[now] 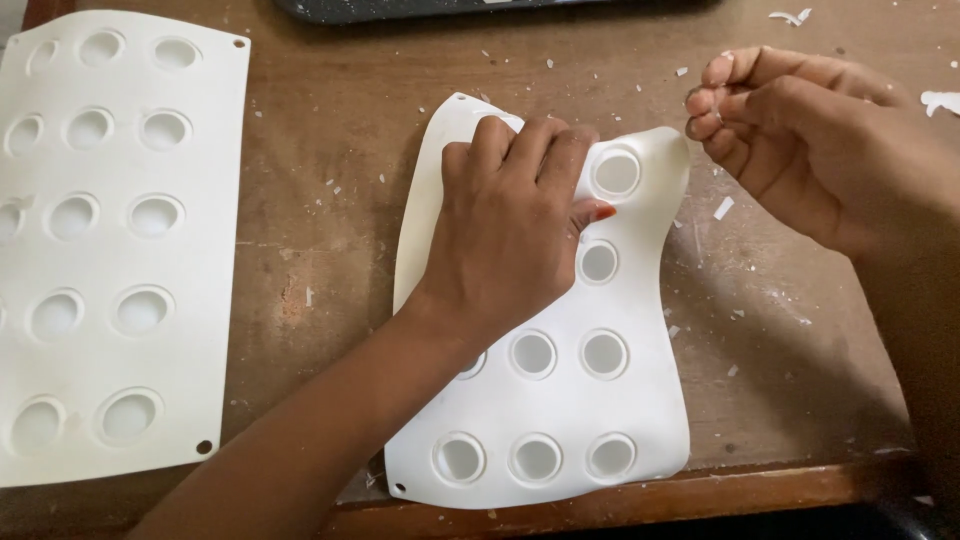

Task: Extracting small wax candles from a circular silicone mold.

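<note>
Trimming of a white mould sheet (560, 400) is in hand: the sheet is pressed flat on the table (330, 250) by the spread left hand (510, 235). At its far right corner the right hand (790, 130) is pinched, perhaps on a scrap. Next, a firm hold-down seems needed while loose edging is pulled.

Left hand (515, 235) presses white mould (560, 400); right hand (800, 140) pinches beside it.

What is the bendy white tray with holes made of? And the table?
The white tray under the left hand looks like soft matte silicone or rubber, since its far edge curls up. The table looks like worn brown wood, scuffed and dotted with white flakes.
</note>
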